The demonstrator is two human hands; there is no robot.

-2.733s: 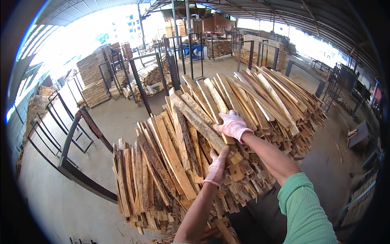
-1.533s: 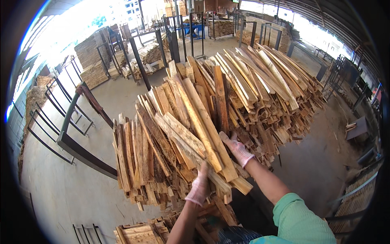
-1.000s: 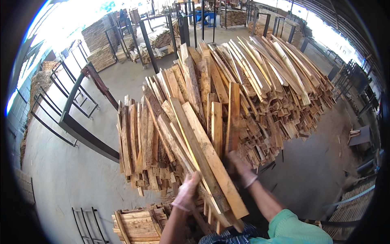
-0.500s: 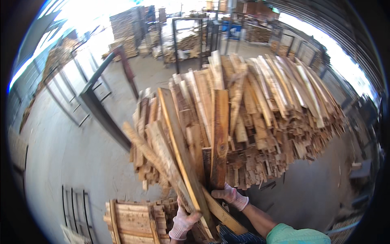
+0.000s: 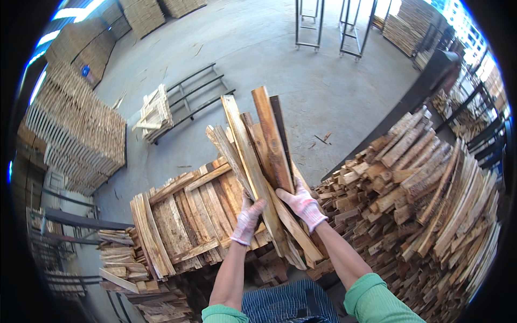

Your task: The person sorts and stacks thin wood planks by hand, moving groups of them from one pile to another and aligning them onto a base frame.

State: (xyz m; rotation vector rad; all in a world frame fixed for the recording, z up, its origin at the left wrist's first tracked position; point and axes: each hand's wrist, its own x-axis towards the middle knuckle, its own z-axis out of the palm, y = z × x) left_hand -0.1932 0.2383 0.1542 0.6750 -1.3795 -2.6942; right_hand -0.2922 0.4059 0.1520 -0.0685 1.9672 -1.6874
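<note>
Between my two gloved hands stands a bundle of several rough wooden boards (image 5: 272, 156), fanned out at the top. My left hand (image 5: 249, 216) is closed round the bundle's left side, its thumb lying across a pale board. On the right side my right hand (image 5: 299, 203) grips a darker brown board with a knot in it. Both gloves are whitish with pink stains. Beneath and left of the bundle is a stack of flat-laid boards (image 5: 188, 218), with cross pieces along its edges. The boards' lower ends hang just in front of my body.
A large heap of loose boards (image 5: 409, 210) fills the right side, with a dark metal post (image 5: 398, 113) rising behind it. Tall timber stacks (image 5: 81, 129) stand at the left. A low metal rack (image 5: 199, 89) with pale wood lies ahead, and wheeled metal frames (image 5: 309, 27) stand farther off.
My view has swung left, from the large heap toward the flat-laid stack. The bundle has come along in both hands and is now over that stack's right end.
</note>
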